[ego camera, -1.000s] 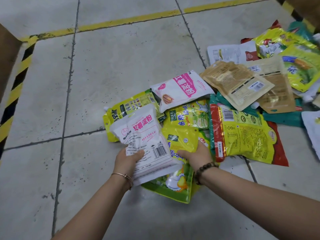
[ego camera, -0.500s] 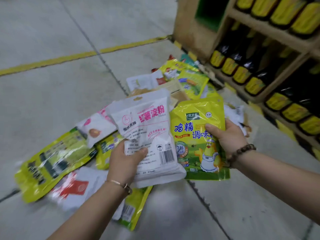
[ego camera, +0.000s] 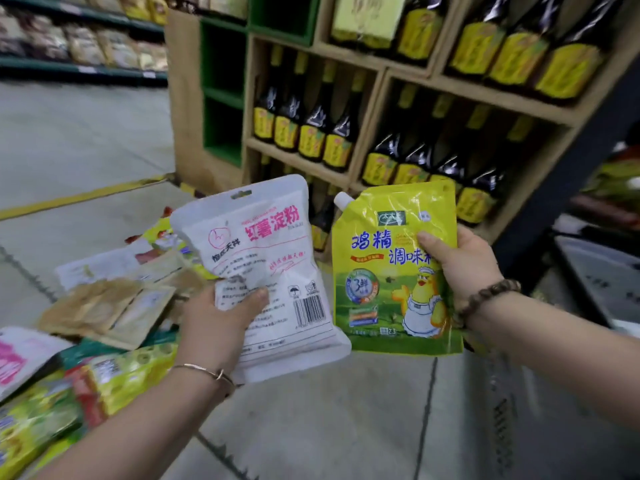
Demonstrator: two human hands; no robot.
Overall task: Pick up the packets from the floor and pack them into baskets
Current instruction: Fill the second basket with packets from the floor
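Observation:
My left hand (ego camera: pixel 214 327) grips a white starch packet (ego camera: pixel 263 258) with pink lettering, held upright above the floor. Beside it, my right hand (ego camera: pixel 460 268) holds a yellow seasoning pouch (ego camera: pixel 388 271) with a chick picture and a white spout at its top left corner. The two packets hang side by side, nearly touching. Several more packets (ego camera: pixel 104 306) lie scattered on the floor at the left, brown, white and yellow-green ones. No basket is clearly in view.
A cardboard display shelf (ego camera: pixel 391 74) full of dark bottles (ego camera: pixel 322 133) with yellow labels stands just ahead. A yellow floor line (ego camera: pixel 79 197) runs at the left. Store shelving (ego camera: pixel 79 46) lines the far left. A dark blurred structure (ego camera: pixel 602 282) sits at the right.
Both hands have lifted their packets off the floor pile and carried them up and rightward. The view has swung from the floor to the bottle shelf.

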